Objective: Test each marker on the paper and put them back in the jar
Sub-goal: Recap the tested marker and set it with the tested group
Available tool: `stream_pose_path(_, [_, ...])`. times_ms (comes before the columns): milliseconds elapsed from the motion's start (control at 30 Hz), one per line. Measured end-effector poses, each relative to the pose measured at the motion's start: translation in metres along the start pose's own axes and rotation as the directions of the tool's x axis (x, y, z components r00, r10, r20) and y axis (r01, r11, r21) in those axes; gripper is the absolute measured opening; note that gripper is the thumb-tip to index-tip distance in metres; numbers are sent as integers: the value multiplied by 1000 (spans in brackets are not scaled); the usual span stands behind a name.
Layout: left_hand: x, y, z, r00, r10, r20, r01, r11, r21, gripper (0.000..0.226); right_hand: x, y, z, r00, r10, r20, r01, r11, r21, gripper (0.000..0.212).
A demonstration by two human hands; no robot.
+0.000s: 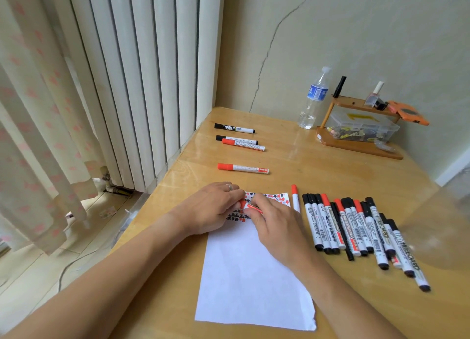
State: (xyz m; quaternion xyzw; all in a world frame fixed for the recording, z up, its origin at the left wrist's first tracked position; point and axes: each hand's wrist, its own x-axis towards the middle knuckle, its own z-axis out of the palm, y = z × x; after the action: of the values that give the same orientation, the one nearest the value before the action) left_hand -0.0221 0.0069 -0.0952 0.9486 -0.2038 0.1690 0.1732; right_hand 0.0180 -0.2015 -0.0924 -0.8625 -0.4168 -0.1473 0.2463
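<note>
A white sheet of paper [251, 282] lies on the wooden table, its far end covered with small red and black test marks. Over those marks both hands meet on one red marker [250, 207]. My left hand [216, 209] pinches its red cap end. My right hand [277, 226] grips the barrel. Just right of the paper lies a single red-capped marker [295, 198]. Beyond it is a row of several black and red markers [356, 229]. No jar can be clearly made out; a blurred clear shape [437, 226] sits at the right edge.
Several more markers lie farther back: a red one [243, 168], a red and black pair [241, 142], a black one [234, 128]. A water bottle [314, 99] and a wooden rack [356, 145] with a clear plastic box stand at the back right. A radiator borders the table's left edge.
</note>
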Motion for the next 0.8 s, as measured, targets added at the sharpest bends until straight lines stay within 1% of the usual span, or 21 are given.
stream_pose_path(67, [0, 0, 0, 1000, -9, -1, 9, 1000, -9, 25, 1, -2, 0, 999, -20, -27, 19, 1000, -18, 30])
stream_pose_path(133, [0, 0, 1, 1000, -6, -8, 6, 1000, 1, 24, 1, -1, 1, 999, -2, -33, 1, 1000, -8, 24])
stream_pose_path(267, [1, -3, 2, 998, 7, -63, -5, 999, 36, 22, 4, -3, 4, 998, 63, -30, -61, 995, 77, 22])
stream_pose_path(367, [4, -7, 2, 994, -9, -106, 14, 999, 51, 23, 9, -8, 2, 991, 116, -73, -115, 993, 17, 15])
stream_pose_path(400, [4, -9, 3, 994, -26, -109, 30, 999, 35, 24, 11, -10, 1, 989, 138, -60, -138, 990, -5, 15])
stream_pose_path(433, [4, -10, 5, 992, -53, -114, 54, 999, 5, 30, 12, -11, -1, 985, 171, -31, -171, 985, -18, 18])
stream_pose_path(467, [3, -12, 6, 988, -96, -120, 94, 995, -23, 39, 12, -12, -2, 977, 211, 0, -211, 977, -42, 21])
stream_pose_path(533, [1, -18, 6, 971, -201, -127, 199, 980, -30, 55, 13, -8, -1, 965, 263, 11, -259, 956, -141, 23])
stream_pose_path(633, [-3, -29, 3, 942, -318, -103, 325, 944, 55, 54, 12, 7, 1, 952, 304, -41, -304, 916, -261, 20])
stream_pose_path(800, [-10, -39, 3, 865, -501, 21, 499, 863, 77, 54, 10, 29, -6, 909, 387, -155, -416, 824, -385, 25])
